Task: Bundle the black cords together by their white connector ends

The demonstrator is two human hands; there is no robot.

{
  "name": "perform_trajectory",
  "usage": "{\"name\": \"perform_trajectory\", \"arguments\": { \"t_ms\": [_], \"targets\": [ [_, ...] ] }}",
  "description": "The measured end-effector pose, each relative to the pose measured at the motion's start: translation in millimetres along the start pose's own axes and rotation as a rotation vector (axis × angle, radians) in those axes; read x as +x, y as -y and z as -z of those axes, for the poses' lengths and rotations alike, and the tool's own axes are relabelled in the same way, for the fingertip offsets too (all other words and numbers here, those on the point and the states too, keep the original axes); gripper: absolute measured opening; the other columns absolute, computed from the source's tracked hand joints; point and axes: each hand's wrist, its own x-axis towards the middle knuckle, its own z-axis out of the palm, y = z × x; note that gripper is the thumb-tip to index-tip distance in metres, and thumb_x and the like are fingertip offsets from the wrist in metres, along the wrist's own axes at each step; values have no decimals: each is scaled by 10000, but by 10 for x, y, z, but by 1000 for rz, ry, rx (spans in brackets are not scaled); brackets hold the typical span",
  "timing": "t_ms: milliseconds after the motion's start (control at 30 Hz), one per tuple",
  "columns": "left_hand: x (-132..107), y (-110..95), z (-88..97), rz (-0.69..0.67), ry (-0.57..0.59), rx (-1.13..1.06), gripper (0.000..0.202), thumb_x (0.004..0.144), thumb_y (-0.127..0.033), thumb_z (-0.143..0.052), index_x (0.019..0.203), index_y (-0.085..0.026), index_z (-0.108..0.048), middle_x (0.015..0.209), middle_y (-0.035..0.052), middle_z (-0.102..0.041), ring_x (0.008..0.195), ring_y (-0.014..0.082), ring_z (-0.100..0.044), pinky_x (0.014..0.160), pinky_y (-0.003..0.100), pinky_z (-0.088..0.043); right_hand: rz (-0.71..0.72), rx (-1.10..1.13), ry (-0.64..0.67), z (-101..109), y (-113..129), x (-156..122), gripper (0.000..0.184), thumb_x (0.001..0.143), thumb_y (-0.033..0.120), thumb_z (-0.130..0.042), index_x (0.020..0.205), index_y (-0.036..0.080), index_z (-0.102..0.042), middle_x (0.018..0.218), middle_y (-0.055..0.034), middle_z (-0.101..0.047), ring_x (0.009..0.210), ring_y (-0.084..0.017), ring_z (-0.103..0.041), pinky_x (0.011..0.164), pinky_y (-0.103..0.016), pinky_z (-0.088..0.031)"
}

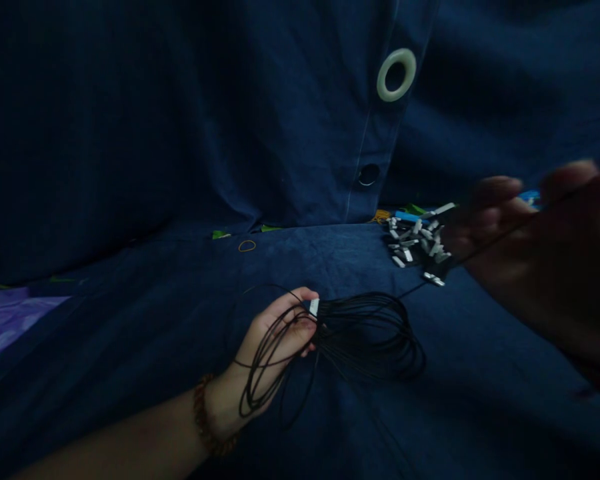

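My left hand [275, 333] is closed on a coil of thin black cord [370, 337], pinching it with a small white piece [314, 307] at the fingertips. Loops of the cord hang over my wrist and spread out on the blue cloth. My right hand [535, 253] is close to the camera at the right and blurred; its fingers are pinched on a single black strand [480, 253] that runs taut from the coil up to it.
A pile of small white pieces [417, 243] lies on the dark blue cloth [180, 300] behind the coil, with a blue object [407, 217] beside it. A white ring eyelet [396, 75] and a dark eyelet [369, 175] sit in the hanging fabric. A rubber band [247, 246] lies further left.
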Motion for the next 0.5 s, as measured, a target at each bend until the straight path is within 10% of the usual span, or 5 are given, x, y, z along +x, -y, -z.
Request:
{"name": "perform_trajectory", "arguments": {
  "t_ms": [167, 500],
  "targets": [
    [3, 80, 38, -73, -12, 29, 289, 661, -145, -673, 934, -225, -620, 670, -24, -549, 558, 60, -504, 499, 134, -418, -424, 676, 524, -122, 276, -252, 242, 859, 257, -392, 829, 194, -624, 677, 58, -656, 521, -67, -605, 485, -152, -423],
    [-120, 29, 16, -146, 146, 6, 160, 646, -124, -690, 769, -223, -670, 640, -35, -636, 573, 53, -548, 528, 104, -408, -27, 15, 552, -290, 387, -635, 190, 752, 127, -442, 625, 245, -521, 455, 85, -533, 352, -65, -463, 340, -176, -297]
  ]
}}
